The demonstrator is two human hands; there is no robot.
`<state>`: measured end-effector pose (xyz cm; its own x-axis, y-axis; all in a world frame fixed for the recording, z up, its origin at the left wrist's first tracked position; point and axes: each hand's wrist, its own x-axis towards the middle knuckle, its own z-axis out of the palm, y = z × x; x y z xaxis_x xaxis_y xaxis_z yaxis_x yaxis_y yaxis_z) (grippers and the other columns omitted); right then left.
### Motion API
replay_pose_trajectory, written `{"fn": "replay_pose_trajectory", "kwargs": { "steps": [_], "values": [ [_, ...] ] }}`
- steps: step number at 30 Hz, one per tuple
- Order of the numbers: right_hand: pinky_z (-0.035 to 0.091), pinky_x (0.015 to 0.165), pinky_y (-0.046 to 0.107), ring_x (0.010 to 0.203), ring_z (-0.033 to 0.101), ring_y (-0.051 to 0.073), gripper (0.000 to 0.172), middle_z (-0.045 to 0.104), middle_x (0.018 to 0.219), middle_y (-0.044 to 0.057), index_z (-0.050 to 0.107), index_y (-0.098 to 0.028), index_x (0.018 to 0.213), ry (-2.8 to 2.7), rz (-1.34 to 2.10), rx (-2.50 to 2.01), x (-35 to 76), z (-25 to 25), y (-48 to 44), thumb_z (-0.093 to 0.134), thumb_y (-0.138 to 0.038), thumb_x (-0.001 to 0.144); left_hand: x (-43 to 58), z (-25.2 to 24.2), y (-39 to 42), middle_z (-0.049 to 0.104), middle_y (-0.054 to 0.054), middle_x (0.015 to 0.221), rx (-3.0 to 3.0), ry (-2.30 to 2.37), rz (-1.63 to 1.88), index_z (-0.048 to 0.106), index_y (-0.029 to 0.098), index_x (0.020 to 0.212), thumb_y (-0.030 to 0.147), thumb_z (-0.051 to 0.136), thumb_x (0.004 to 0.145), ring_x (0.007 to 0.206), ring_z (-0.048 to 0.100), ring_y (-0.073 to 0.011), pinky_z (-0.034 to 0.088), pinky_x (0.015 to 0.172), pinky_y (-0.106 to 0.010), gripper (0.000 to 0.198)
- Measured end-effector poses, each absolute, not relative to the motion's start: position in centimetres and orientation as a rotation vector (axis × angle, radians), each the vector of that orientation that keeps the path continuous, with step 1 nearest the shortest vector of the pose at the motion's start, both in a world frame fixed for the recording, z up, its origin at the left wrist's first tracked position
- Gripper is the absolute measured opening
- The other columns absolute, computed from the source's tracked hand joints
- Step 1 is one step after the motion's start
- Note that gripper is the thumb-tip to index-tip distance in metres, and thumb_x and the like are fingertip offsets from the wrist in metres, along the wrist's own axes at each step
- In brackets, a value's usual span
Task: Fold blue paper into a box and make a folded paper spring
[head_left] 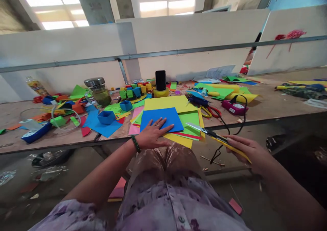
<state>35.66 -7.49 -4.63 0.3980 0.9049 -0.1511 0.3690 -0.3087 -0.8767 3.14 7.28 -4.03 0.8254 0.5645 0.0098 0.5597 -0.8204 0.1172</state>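
Note:
My left hand (154, 134) lies flat with fingers spread on a sheet of blue paper (168, 117) at the table's front edge. Beneath the blue sheet are green paper (190, 120), a red edge and yellow paper (180, 141); another yellow sheet (163, 103) lies just behind. My right hand (242, 149) is wrapped round a yellow and black utility knife (219, 138). Its blade is out, pointing left over the right side of the paper stack, near the blue sheet's corner. Whether the blade touches the paper I cannot tell.
Scissors (213, 112) and a magenta box with a black cable (235, 106) lie right of the stack. Behind it a phone (160, 80) stands upright. Folded blue paper boxes (106, 117), a glass jar (98, 92) and a blue paper boat (37, 132) are on the left.

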Motion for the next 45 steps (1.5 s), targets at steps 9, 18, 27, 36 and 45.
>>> {"fn": "replay_pose_trajectory", "kwargs": {
  "steps": [9,18,27,36,45],
  "values": [
    [0.019,0.035,0.02,0.038,0.034,0.006,0.069,0.063,0.062,0.004,0.067,-0.019,0.116,-1.026,1.143,-1.729,35.6,-4.3,-5.5,0.072,-0.057,0.059,3.4,-3.9,7.6,0.008,-0.007,0.16,2.872,0.886,0.032,0.017,0.041,0.149,0.056,0.015,0.096,0.146,0.008,-0.0296,0.01,0.111,-0.06,0.055],
    [0.017,0.035,0.018,0.038,0.032,0.004,0.07,0.063,0.061,0.004,0.065,-0.018,0.121,-1.084,1.238,-1.702,36.0,-4.2,-5.1,0.073,-0.057,0.063,4.2,-3.4,8.3,0.009,-0.008,0.16,2.882,0.771,-0.016,0.017,0.039,0.149,0.055,0.011,0.096,0.147,0.006,-0.0278,0.009,0.112,-0.06,0.056],
    [0.018,0.037,0.019,0.041,0.032,0.003,0.066,0.06,0.06,0.002,0.067,-0.016,0.117,-1.247,1.275,-1.655,35.9,-4.6,-3.5,0.072,-0.059,0.066,5.0,-3.1,9.0,0.008,-0.01,0.16,2.913,0.656,-0.08,0.013,0.039,0.15,0.057,0.013,0.095,0.147,0.005,-0.0288,0.012,0.109,-0.064,0.057],
    [0.014,0.039,0.022,0.04,0.027,0.005,0.076,0.055,0.058,0.0,0.066,-0.018,0.122,-1.259,1.178,-1.769,36.3,-4.7,-5.5,0.069,-0.066,0.064,5.0,-3.3,9.3,0.007,-0.013,0.159,2.919,0.613,-0.107,0.013,0.038,0.15,0.064,0.02,0.092,0.147,0.005,-0.0311,0.011,0.108,-0.065,0.064],
    [0.013,0.04,0.023,0.041,0.027,0.005,0.076,0.054,0.057,0.0,0.067,-0.017,0.12,-1.227,1.173,-1.738,36.0,-5.1,-5.8,0.07,-0.065,0.061,5.1,-3.1,9.3,0.008,-0.013,0.159,2.905,0.616,-0.126,0.013,0.037,0.15,0.065,0.02,0.091,0.147,0.005,-0.0316,0.01,0.107,-0.066,0.065]
  ]
}}
